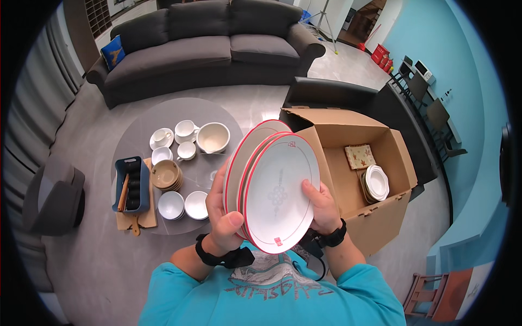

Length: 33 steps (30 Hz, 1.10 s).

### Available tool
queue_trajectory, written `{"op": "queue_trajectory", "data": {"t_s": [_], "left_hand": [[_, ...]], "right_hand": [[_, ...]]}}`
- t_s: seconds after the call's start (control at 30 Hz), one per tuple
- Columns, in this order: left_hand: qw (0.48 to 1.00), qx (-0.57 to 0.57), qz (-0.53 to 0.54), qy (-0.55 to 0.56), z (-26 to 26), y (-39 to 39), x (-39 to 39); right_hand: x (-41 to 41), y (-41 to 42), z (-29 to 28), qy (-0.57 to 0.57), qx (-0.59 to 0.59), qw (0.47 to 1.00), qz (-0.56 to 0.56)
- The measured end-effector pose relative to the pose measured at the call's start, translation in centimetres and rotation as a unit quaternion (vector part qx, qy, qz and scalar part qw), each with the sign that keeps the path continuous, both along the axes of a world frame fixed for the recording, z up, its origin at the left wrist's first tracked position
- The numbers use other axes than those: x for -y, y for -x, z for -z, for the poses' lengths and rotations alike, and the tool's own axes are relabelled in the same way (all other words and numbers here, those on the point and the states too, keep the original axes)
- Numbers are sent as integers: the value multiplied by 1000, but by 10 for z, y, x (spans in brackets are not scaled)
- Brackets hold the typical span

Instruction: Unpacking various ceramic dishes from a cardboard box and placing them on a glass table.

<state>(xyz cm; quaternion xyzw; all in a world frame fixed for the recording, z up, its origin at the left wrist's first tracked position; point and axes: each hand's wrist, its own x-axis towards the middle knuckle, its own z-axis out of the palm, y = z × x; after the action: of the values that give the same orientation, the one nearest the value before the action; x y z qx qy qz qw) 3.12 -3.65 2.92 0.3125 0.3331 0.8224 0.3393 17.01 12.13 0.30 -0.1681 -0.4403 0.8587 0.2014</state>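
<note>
Between both hands I hold a stack of white plates with red rims (281,195), tilted up in front of my chest. My left hand (224,212) grips the left side of the stack, its thumb near the front plate's edge. At the right side, my right hand (326,208) has its thumb on the face of the front plate. Left of the plates is a round grey table (134,118) bearing a large white bowl (213,137), white cups, stacked brown bowls (166,175) and stacked white bowls (171,205). Right of them stands an open cardboard box (367,232).
In the box lie a leaf-patterned cloth item (359,157) and a stack of small white dishes (376,182). A blue bin (144,183) with chopsticks rests on a wooden board (151,216) at the table's left. A dark sofa (171,61) stands beyond, with black seating (334,91) behind the box.
</note>
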Motion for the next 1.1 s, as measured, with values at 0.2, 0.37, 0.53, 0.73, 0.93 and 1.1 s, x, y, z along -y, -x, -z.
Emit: {"op": "queue_trajectory", "data": {"t_s": [0.2, 0.37, 0.53, 0.73, 0.93, 1.1], "left_hand": [[998, 11, 8, -58, 5, 3, -8], [995, 27, -3, -97, -1, 9, -14], [1000, 7, 14, -27, 4, 20, -16], [994, -26, 19, 103, 4, 37, -18], [996, -30, -17, 87, 13, 36, -21], [993, -74, -50, 72, 9, 41, -19]], "right_hand": [[-4, -8, 5, -16, 2, 1000, 24], [0, -10, 2, -20, 15, 999, 38], [-4, -12, 13, -49, 29, 996, 62], [-6, -16, 16, -107, 35, 989, 94], [-6, -18, 14, -174, 47, 979, 95], [-6, -16, 13, -203, 51, 971, 112]]}}
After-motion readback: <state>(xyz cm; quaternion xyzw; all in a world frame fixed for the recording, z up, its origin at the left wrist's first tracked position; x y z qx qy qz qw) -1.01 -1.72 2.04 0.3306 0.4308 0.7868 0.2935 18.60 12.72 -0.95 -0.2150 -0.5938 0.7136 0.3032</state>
